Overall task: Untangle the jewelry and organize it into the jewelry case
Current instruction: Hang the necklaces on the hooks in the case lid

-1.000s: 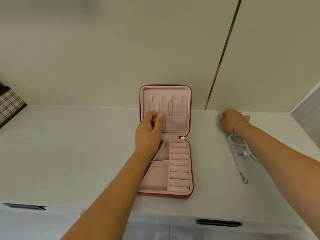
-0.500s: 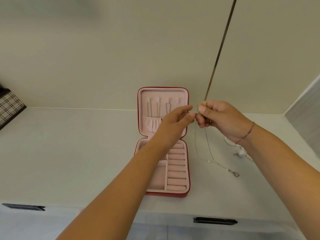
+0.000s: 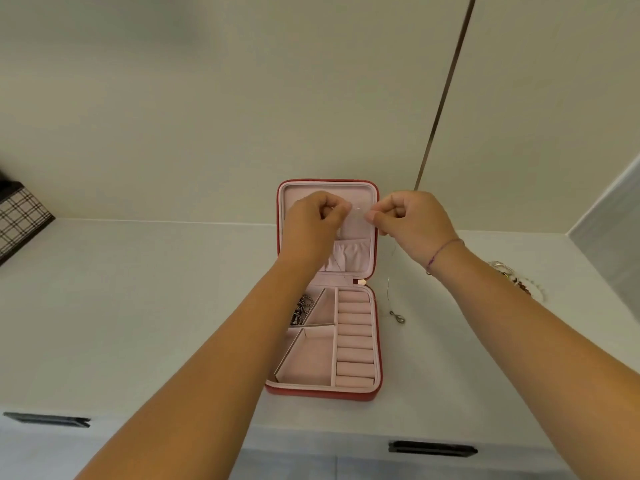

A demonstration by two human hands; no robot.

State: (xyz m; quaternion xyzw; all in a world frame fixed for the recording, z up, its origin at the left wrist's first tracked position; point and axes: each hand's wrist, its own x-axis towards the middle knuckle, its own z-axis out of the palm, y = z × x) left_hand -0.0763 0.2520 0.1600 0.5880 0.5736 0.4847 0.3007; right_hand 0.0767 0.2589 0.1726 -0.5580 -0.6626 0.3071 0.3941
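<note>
A red jewelry case with pink lining lies open on the white counter, its lid standing against the wall. My left hand and my right hand are raised in front of the lid, each pinching one end of a thin silver necklace. The chain stretches between my fingertips and hangs down from my right hand, its pendant touching the counter right of the case. A dark chain lies in the case's upper left compartment, partly hidden by my left forearm.
A pile of pearl and silver jewelry lies on the counter behind my right forearm. A plaid box stands at the far left. Two black drawer handles sit below the counter's front edge. A grey wall closes the right side.
My right hand lifted the thin necklace off the counter and brought it over to the case. My left hand left the lid pocket and took the chain's other end; both hands now hold it before the lid.
</note>
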